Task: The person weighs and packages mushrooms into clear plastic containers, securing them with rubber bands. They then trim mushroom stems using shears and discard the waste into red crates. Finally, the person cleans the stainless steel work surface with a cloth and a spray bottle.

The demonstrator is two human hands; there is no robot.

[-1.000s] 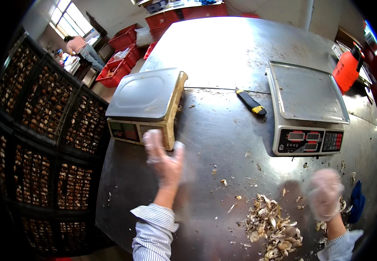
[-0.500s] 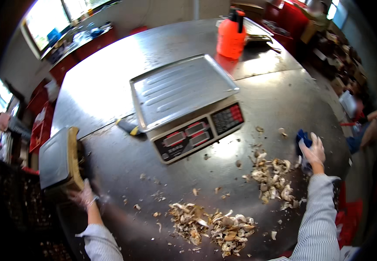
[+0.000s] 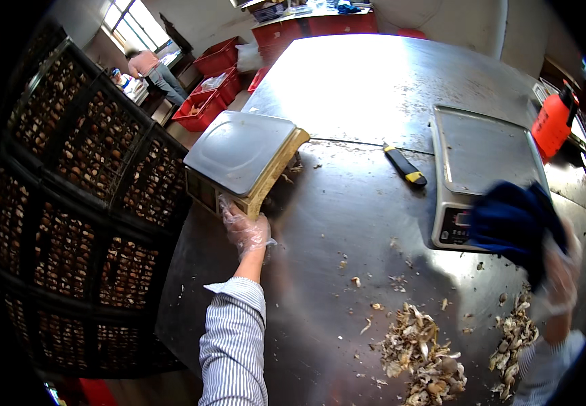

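Note:
My left hand (image 3: 244, 230), in a clear plastic glove, grips the near corner of a small weighing scale (image 3: 242, 150) with a grey flat top and a yellowed side, at the table's left edge. My right hand (image 3: 563, 274), also gloved and a little blurred, holds a dark blue cloth (image 3: 519, 227) in front of a larger scale (image 3: 485, 145), hiding part of its panel. Between the scales lies a black and yellow utility knife (image 3: 404, 164). Dried mushroom pieces (image 3: 418, 348) are heaped near me, and a second mushroom pile (image 3: 514, 342) lies beside my right forearm.
Loose crumbs dot the steel table (image 3: 320, 271). An orange spray bottle (image 3: 553, 125) stands beyond the larger scale. Black racks of mushrooms (image 3: 97, 237) rise at the left. Red crates (image 3: 201, 108) and a bending person (image 3: 154, 71) are farther back.
The view has swung left, bringing the racks into sight. My right hand has lifted the blue cloth from the table's right side over to the larger scale. My left hand stays at the small scale.

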